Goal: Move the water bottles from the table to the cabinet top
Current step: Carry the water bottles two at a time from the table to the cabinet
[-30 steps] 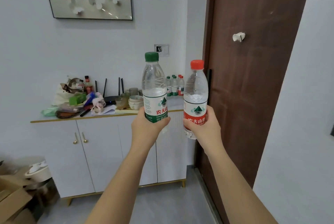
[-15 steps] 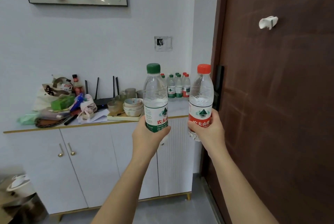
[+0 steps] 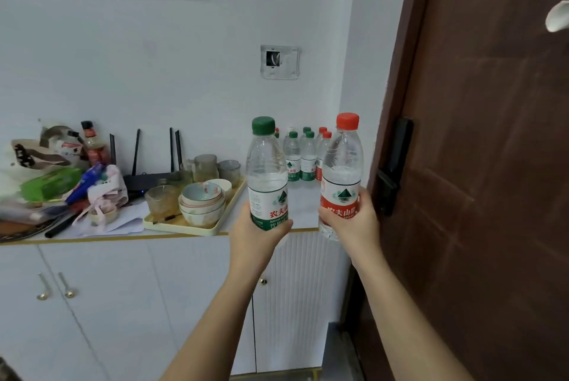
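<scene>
Your left hand point(image 3: 257, 234) is gripping the green-capped bottle point(image 3: 267, 174) upright; your right hand point(image 3: 354, 222) is gripping the red-capped bottle point(image 3: 341, 174), both over the cabinet top point(image 3: 304, 211).

Soft, even light is filling my view; shadows are falling faintly. The green bottle point(image 3: 266, 162) and red bottle point(image 3: 341, 154) are glinting weakly; left clutter point(image 3: 52, 186) is blurring.

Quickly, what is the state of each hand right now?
Left hand: grips the green-capped bottle, upright.
Right hand: grips the red-capped bottle, upright.
</scene>
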A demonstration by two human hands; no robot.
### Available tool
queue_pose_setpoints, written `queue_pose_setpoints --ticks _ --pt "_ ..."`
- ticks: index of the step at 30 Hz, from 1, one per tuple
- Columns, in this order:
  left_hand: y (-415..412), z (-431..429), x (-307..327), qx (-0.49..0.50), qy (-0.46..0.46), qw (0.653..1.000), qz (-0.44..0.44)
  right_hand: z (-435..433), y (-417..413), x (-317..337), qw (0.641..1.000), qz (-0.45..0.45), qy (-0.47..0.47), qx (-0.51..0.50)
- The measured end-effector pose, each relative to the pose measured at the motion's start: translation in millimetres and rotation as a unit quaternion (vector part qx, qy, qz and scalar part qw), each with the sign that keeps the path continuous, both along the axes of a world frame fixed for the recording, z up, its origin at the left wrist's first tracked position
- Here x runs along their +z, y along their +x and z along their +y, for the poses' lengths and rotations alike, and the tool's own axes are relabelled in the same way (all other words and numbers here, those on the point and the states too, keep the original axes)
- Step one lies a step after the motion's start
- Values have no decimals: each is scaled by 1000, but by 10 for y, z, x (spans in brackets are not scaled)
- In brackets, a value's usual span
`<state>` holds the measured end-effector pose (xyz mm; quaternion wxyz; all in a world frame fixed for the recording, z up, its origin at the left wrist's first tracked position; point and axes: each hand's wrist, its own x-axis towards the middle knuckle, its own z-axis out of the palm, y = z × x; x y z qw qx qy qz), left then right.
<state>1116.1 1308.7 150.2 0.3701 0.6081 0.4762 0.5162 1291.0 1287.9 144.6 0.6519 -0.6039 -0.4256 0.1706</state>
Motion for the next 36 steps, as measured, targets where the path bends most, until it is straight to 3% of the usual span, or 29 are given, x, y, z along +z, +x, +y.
queue_pose_setpoints --ticks 9,23,36 --pt "636 1015 -413 -26 -34 997 58 857 530 -413 999 7 -46 -8" --pt "1588 3132 -1081 -73 -148 983 77 2833 1356 -1119 991 19 -131 -17" --pt "1993 3720 -1388 -131 -129 979 87 3327 1695 -1469 987 54 -148 -24"
